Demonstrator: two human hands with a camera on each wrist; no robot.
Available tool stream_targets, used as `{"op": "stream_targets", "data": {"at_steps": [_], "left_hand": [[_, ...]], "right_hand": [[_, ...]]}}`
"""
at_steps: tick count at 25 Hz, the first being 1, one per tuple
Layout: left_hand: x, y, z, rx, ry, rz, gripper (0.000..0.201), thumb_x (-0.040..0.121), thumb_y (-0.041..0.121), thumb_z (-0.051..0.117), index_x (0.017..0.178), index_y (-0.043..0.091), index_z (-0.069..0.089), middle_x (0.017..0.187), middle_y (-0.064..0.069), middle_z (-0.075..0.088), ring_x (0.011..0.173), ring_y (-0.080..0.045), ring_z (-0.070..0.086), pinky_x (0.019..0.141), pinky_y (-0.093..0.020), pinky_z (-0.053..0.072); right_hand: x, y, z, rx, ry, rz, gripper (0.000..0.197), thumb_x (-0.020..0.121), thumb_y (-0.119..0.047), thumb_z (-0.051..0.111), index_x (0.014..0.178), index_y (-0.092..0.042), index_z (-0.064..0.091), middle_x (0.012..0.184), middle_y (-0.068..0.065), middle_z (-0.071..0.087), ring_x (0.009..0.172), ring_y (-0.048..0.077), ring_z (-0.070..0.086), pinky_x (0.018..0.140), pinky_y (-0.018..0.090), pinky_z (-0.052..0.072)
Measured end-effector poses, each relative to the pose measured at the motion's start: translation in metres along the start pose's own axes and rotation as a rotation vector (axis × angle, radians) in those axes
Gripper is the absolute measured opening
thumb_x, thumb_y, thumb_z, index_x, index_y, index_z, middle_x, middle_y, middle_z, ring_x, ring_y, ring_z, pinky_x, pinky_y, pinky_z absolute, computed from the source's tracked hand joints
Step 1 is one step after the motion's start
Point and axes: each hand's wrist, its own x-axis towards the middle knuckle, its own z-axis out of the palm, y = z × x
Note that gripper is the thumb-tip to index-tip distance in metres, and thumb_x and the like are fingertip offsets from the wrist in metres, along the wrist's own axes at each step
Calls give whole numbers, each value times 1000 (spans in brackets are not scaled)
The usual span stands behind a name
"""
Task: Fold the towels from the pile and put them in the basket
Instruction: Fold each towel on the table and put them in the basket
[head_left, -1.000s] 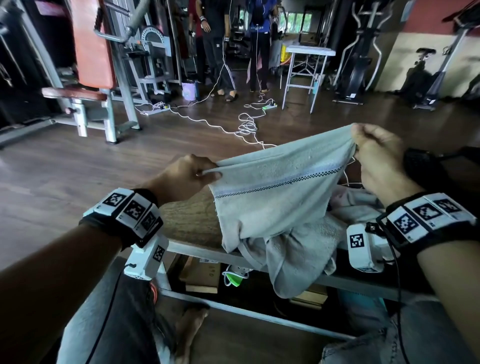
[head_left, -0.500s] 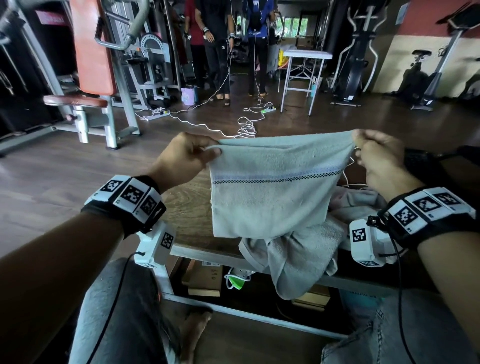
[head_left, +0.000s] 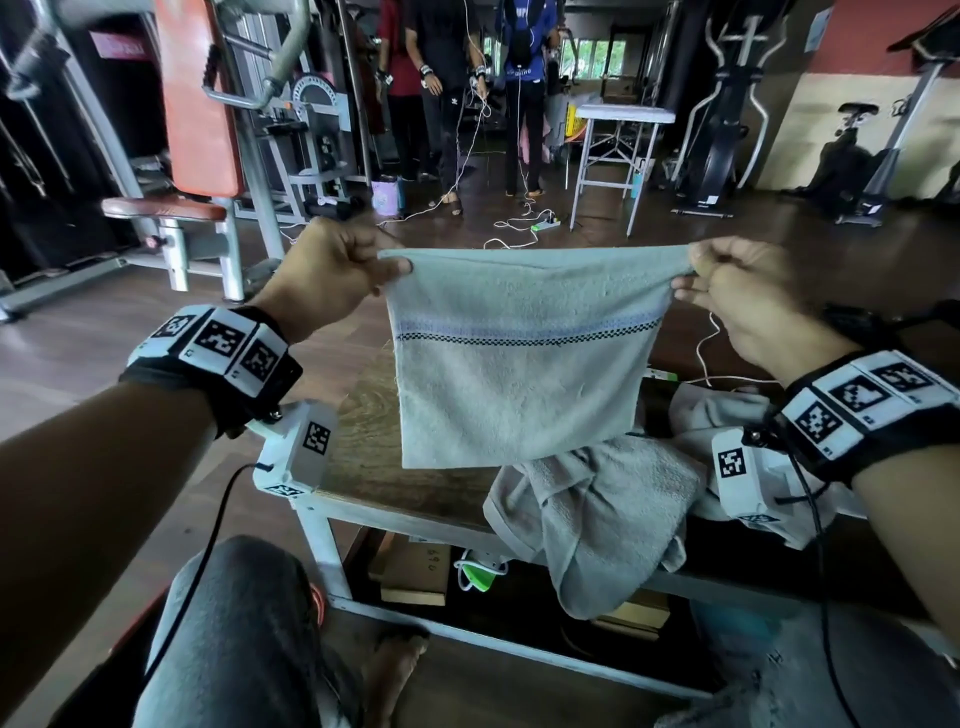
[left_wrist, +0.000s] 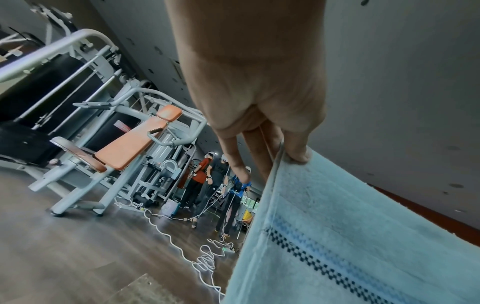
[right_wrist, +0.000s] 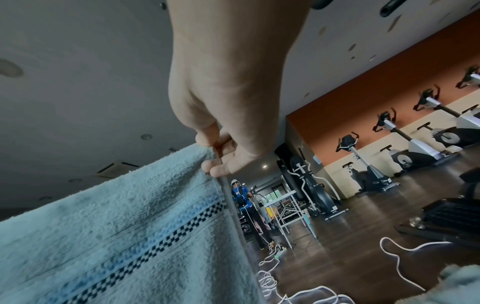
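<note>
A pale blue-grey towel (head_left: 519, 374) with a blue and black checked stripe hangs flat in the air above the wooden table (head_left: 363, 431). My left hand (head_left: 337, 275) pinches its top left corner and my right hand (head_left: 727, 286) pinches its top right corner. The left wrist view shows thumb and fingers clamping the towel (left_wrist: 337, 236) at my left hand (left_wrist: 283, 156). The right wrist view shows the same pinch by my right hand (right_wrist: 210, 158) on the towel (right_wrist: 130, 226). A pile of grey towels (head_left: 597, 519) lies crumpled on the table below and drapes over its front edge. No basket is in view.
Boxes and a green-white item (head_left: 480, 571) sit on the table's lower shelf. A weight machine (head_left: 208, 156) stands at the left, white cables (head_left: 519, 228) trail on the floor, and three people (head_left: 457, 78) stand at the back. A white folding table (head_left: 623, 140) and exercise bikes are at the right.
Both hands have lifted the towel and pulled its top edge level and taut; the left hand rose most. The towel now hangs clear of the pile.
</note>
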Motion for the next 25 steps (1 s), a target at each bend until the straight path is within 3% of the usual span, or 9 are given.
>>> {"op": "stream_targets", "data": {"at_steps": [2,3,6,10,14,16,18,21,25], "left_hand": [[6,-11,-9,37,-19,-58,16,90,9,66,92,-7,68,85,-28,68,71,-23,62,76,-43,58],[11,-19,-13,92,-21,-82,16,92,8,64,90,-8,67,86,-30,67,70,-24,62,75,-45,58],[26,-44,-31,322,46,-125,13,92,10,59,81,11,66,80,-19,66,71,-33,65,69,-45,58],[41,-62,-54,455,183,-143,12,89,6,50,94,6,61,93,-18,69,83,-34,65,75,-44,56],[38,-79,-60,404,342,-112,7,92,17,53,91,12,58,83,-3,65,73,-20,59,67,-23,47],[24,-96,-57,235,337,-146,7,89,22,59,86,16,58,78,-2,65,75,-22,63,74,-28,55],[-5,-116,-46,105,254,-193,6,89,14,64,83,14,62,74,4,66,78,-18,63,80,-35,55],[-52,-141,-28,235,-22,-246,29,86,0,66,76,28,66,66,12,66,63,1,58,68,-28,49],[-92,-155,-12,287,-463,-551,13,90,10,66,80,19,67,82,-3,71,74,-15,67,65,-22,55]], "right_hand": [[5,1,18,4,-34,13,7,101,-12,53,102,-11,60,88,4,64,70,10,65,72,23,60],[9,3,31,4,-51,23,7,101,-11,52,104,-10,59,87,4,63,70,10,65,73,23,60],[25,6,78,9,-110,56,10,102,-9,50,108,-7,57,87,5,62,70,11,65,76,24,60],[48,0,134,81,-181,25,13,102,-9,50,93,-11,59,93,5,61,75,11,66,80,26,60],[54,9,162,201,-180,-54,17,101,-10,53,87,-18,60,94,4,61,81,9,66,84,27,59],[45,35,161,170,-195,-47,19,101,-11,53,86,-22,59,90,0,60,77,7,63,79,25,59],[26,75,148,27,-229,-6,22,101,-13,53,83,-26,57,86,-6,57,80,7,58,77,24,56],[-6,145,121,-199,-398,93,20,100,-16,55,82,-24,60,85,-2,59,84,14,56,84,33,49],[-33,200,96,-442,-525,63,14,90,-38,59,77,-34,64,72,-6,57,76,15,52,73,34,41]]}}
